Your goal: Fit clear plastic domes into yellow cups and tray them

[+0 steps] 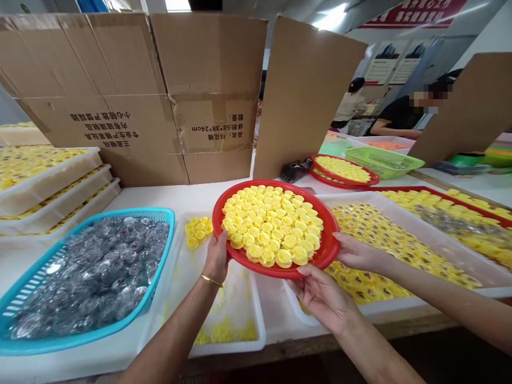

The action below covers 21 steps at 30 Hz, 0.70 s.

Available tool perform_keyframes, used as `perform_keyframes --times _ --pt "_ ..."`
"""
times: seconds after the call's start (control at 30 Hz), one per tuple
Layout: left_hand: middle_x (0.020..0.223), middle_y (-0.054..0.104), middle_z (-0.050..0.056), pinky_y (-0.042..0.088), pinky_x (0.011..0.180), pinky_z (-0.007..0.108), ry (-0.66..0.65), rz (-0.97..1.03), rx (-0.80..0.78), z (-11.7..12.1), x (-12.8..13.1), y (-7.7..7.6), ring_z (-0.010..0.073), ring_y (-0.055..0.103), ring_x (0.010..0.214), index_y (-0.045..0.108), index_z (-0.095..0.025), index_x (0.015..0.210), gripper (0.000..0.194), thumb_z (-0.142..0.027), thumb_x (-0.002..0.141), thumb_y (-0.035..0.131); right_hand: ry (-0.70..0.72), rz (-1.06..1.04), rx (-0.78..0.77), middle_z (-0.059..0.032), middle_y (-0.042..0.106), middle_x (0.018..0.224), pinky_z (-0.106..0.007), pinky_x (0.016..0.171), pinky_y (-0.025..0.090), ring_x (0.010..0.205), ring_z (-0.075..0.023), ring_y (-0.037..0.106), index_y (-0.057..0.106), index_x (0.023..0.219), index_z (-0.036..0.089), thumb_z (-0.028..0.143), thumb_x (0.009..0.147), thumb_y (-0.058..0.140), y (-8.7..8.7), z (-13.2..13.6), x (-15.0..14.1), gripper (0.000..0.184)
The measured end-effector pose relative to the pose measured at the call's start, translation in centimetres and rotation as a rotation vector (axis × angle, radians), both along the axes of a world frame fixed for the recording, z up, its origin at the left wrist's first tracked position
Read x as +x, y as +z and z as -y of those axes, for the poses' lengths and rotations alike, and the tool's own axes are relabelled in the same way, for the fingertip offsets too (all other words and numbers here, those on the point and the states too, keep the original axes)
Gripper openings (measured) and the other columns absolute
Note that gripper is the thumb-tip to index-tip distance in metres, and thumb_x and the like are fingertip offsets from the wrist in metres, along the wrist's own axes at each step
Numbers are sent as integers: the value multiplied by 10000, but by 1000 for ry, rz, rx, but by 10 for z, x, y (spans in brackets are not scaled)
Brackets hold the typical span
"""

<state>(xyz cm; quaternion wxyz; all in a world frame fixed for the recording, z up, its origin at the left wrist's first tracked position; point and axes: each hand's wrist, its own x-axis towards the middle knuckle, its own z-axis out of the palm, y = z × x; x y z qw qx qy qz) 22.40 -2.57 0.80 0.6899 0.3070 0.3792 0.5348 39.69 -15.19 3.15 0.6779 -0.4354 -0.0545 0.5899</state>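
Observation:
A round red tray [335, 226] heaped with small yellow cup-shaped pieces [272, 224] is held slightly tilted above the table. My left hand [216, 258], with a thin bracelet on the wrist, grips its left rim, thumb on top. At the front right of the rim, my right hand [322, 298] closes on it, fingers partly under the tray. Another person's hand [356, 252], reaching in from the right, also holds the right rim. Beneath lies a white tray [258, 320] with a few yellow pieces [198, 232] at its back and yellow crumbs along its bottom.
At left stands a blue basket [173, 229] of clear plastic domes, with stacked white trays [76, 176] behind. To the right are a white tray [460, 250] of yellow pieces and a green basket [384, 162]. Cardboard panels [218, 64] wall the back; other people work beyond.

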Motion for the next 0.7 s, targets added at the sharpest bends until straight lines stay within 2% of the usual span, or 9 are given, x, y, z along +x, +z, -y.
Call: perform_keyframes --times 0.13,0.27,0.43,0.53,0.6,0.7 --pt "1197 644 77 565 764 300 58 20 39 3 -23 7 207 658 968 543 -227 1218 423 -255 802 614 52 -63 -78 3 716 743 -238 515 599 542 -118 649 587 826 174 -3 616 630 11 -4 -20 278" --pt "1168 660 62 564 782 302 126 0 84 7 -51 24 218 651 989 547 -227 1210 415 -194 797 582 128 -48 -73 -4 712 710 -244 527 596 538 -119 649 595 821 157 15 627 630 24 -13 -40 243" --pt "1099 681 57 565 765 290 273 -13 65 12 -95 39 191 672 915 539 -221 1199 432 -124 779 548 282 -1 -40 -32 722 730 -254 544 594 580 -148 675 615 835 154 54 638 656 32 -31 -69 225" --pt "1053 691 56 566 765 289 359 -12 108 16 -129 47 188 674 906 543 -210 1185 417 -118 778 547 438 39 19 -53 731 819 -273 576 591 644 -175 697 625 896 164 116 652 696 37 -42 -93 258" --pt "1018 698 60 571 761 300 436 -24 124 21 -153 54 194 678 894 550 -199 1174 415 -105 770 547 591 78 84 -71 726 887 -286 619 586 728 -198 708 626 952 169 195 687 721 43 -46 -109 282" --pt "991 703 69 579 758 321 550 -47 129 31 -192 65 207 684 875 567 -186 1156 422 -75 749 548 801 178 184 -83 681 1081 -305 717 567 895 -215 692 610 1048 200 301 741 721 51 -48 -125 341"
